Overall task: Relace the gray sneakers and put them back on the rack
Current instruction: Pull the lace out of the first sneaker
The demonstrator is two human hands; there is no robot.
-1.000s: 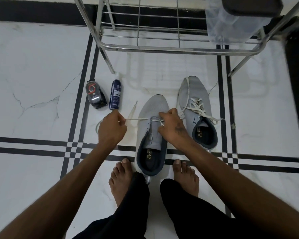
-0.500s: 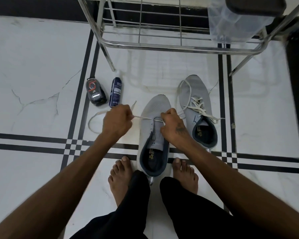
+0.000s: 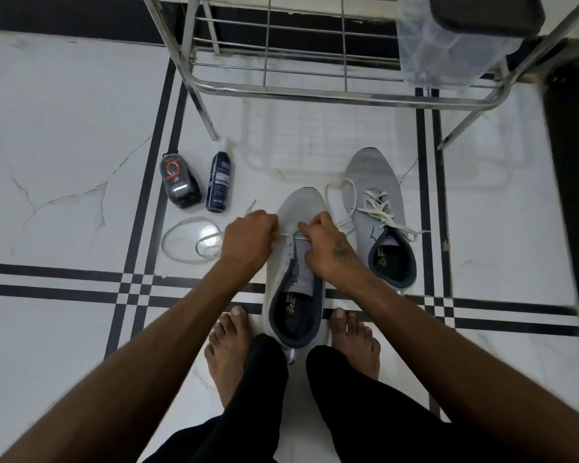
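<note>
A gray sneaker [image 3: 300, 208] stands on the floor between my bare feet, toe pointing away. Its white lace [image 3: 184, 242] runs through the front eyelets and loops loosely on the tiles to the left. My left hand [image 3: 248, 242] pinches the lace at the sneaker's left side. On the right side of the eyelets, my right hand [image 3: 328, 248] pinches the lace too. A second gray sneaker [image 3: 375, 182] lies to the right with a loose white lace over it. The steel rack [image 3: 315, 91] stands just beyond.
A dark shoe-polish container [image 3: 179, 183] and a blue spray bottle [image 3: 218, 182] lie on the floor left of the sneakers. A clear plastic bag with a dark item [image 3: 465, 35] sits on the rack's right end. The white marble floor has black stripes.
My left hand has moved right, close to the sneaker, so the taut lace has gone slack and now loops on the floor. My right hand stays at the eyelets.
</note>
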